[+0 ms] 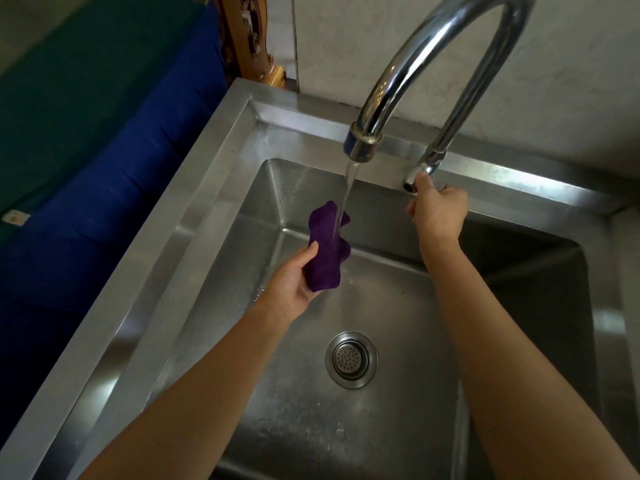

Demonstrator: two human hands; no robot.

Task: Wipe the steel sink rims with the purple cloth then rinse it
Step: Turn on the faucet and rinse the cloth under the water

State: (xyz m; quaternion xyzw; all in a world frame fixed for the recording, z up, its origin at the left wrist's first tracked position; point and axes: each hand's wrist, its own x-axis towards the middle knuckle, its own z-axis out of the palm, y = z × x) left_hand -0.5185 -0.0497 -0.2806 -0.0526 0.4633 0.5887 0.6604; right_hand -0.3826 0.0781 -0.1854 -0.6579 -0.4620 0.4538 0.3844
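Observation:
My left hand (292,277) grips the crumpled purple cloth (327,247) over the basin of the steel sink (194,216). A stream of water (346,199) falls from the spout of the tall curved faucet (412,64) onto the cloth. At the back rim, my right hand (438,213) holds the faucet handle (414,180), fingers curled round it.
A round strainer drain (351,359) sits in the wet basin floor. Blue and green fabric (104,174) lies left of the sink, with a carved wooden post (252,39) behind. A pale wall (571,81) backs the faucet.

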